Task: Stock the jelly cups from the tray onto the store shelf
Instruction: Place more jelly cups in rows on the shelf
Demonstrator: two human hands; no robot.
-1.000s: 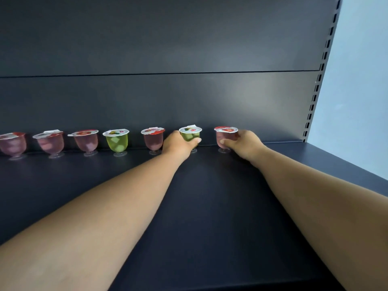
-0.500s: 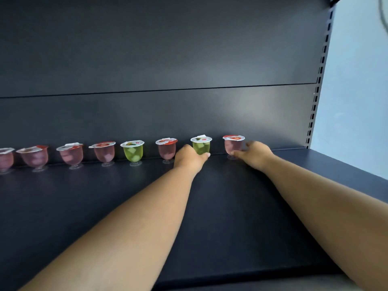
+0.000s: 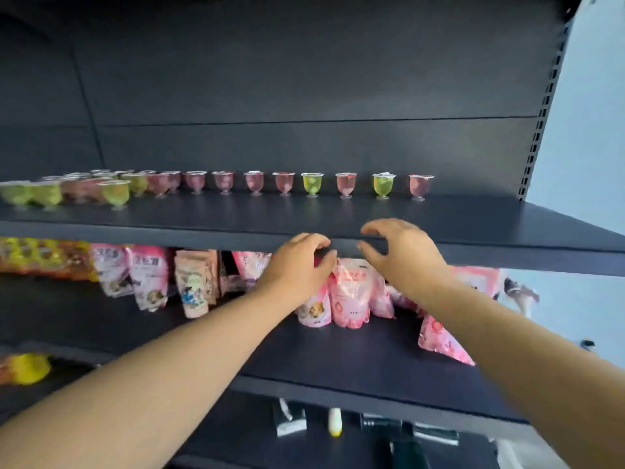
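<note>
Both hands, left [image 3: 297,262] and right [image 3: 399,252], hung loose, holding nothing, at frame centre; jelly cups [image 3: 384,186] lined the shelf [image 3: 507,228] back, leaving front room.

Cups [image 3: 284,183] stand in a row along the back of the top shelf [image 3: 473,225], bunching up at the left end. Both hands, left [image 3: 297,262] and right [image 3: 399,252], hang side by side before that shelf's front edge. Pouches [image 3: 351,292] stand on the shelf below, behind the hands.
</note>
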